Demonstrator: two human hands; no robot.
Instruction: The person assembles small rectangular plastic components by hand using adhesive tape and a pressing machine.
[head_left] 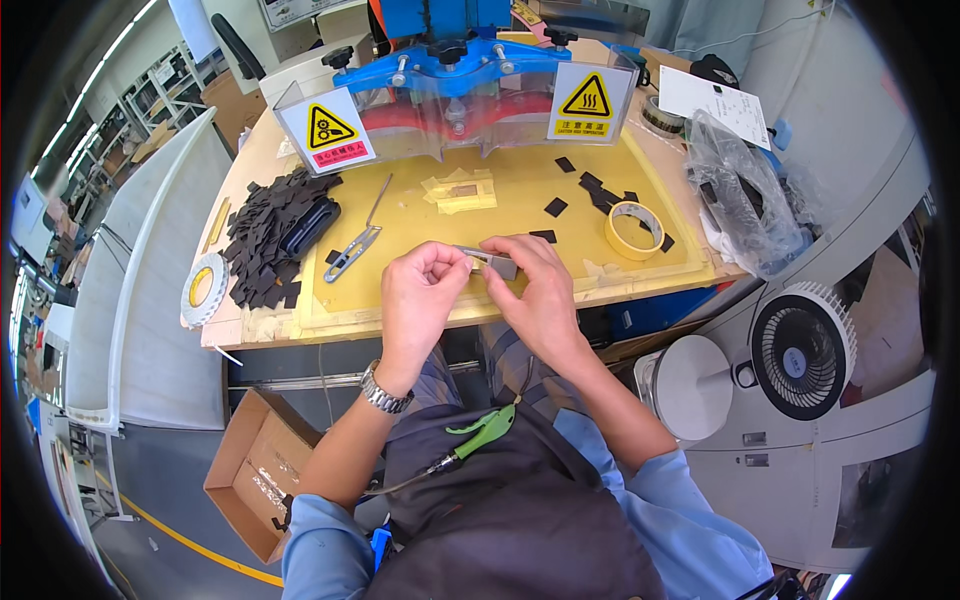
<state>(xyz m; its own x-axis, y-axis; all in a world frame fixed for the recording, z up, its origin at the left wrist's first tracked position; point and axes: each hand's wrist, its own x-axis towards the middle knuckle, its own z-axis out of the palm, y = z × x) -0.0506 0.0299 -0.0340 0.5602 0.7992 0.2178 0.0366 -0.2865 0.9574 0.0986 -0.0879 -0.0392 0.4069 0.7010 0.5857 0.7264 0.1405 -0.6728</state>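
Note:
Above the front edge of the yellow work mat (400,215), my two hands meet over a small grey flat-sided piece (503,267). My right hand (540,300) grips it between thumb and fingers. Thumb and forefinger of my left hand (425,290) are pinched together at the piece's left end, beside a pale yellowish edge; what they pinch is too small to make out. Left of my hands lies a silver metal tool (353,254) with a long thin end. Yellow tape strips (462,203) lie on the mat beyond them, around a small brownish rectangle.
A blue press (450,60) with a clear guard stands behind the mat. Black squares (265,225) are heaped at left, near a white-and-yellow roll (204,288). A yellow tape roll (635,231) sits at right. A green air gun (486,432) lies over my lap; a fan (800,350) stands right.

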